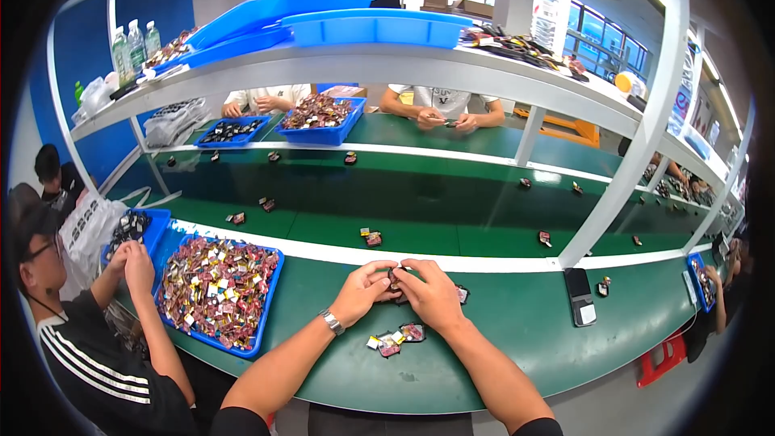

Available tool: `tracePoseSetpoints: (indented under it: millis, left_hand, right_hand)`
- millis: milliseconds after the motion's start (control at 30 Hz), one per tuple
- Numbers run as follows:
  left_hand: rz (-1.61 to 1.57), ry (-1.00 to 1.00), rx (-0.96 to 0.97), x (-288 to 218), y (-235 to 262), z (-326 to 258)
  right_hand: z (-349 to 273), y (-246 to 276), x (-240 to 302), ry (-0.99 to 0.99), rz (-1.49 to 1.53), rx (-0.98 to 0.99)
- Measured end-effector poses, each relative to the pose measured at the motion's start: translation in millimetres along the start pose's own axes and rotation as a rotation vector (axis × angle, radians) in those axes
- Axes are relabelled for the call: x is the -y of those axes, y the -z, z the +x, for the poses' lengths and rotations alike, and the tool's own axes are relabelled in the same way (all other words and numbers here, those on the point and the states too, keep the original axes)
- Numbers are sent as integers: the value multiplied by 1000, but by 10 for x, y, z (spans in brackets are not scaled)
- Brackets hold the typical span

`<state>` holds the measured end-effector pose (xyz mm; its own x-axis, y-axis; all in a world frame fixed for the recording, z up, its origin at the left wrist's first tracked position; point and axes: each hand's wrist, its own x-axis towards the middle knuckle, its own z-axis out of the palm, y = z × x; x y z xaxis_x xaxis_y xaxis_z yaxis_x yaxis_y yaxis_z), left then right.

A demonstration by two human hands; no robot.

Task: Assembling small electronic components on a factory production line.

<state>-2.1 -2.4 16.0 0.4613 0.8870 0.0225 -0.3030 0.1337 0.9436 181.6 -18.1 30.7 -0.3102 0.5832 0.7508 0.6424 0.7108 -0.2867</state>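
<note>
Over the green work table (339, 371), my left hand (360, 295) and my right hand (433, 297) meet, fingertips pinched together around a small dark part (395, 278) with a casing-like look. Its details are mostly covered by my fingers. Just right of my right hand, part of another small black-edged piece (462, 295) shows. Closer to me lie two small red-and-black circuit assemblies with pale labels, one at the left (389, 345) and one touching or nearly touching it (413, 332). A metal watch is on my left wrist.
At my left stands a blue tray (270, 295) heaped with similar parts, beside a seated co-worker (89, 339). A dark phone-like case (580, 297) lies at right. Beyond a white rail, a green conveyor belt (452, 218) carries scattered assemblies. A shelf post (630, 129) rises at right.
</note>
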Motion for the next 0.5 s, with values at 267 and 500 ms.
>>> tracePoseSetpoints:
  millis: [267,500]
  left_hand:
    - [10,-36,-1,32,-32,-1]
    - [124,-59,58,38,-45,9]
  right_hand:
    - [-5,23,29,75,-69,1]
    - [0,180,-77,52,58,138]
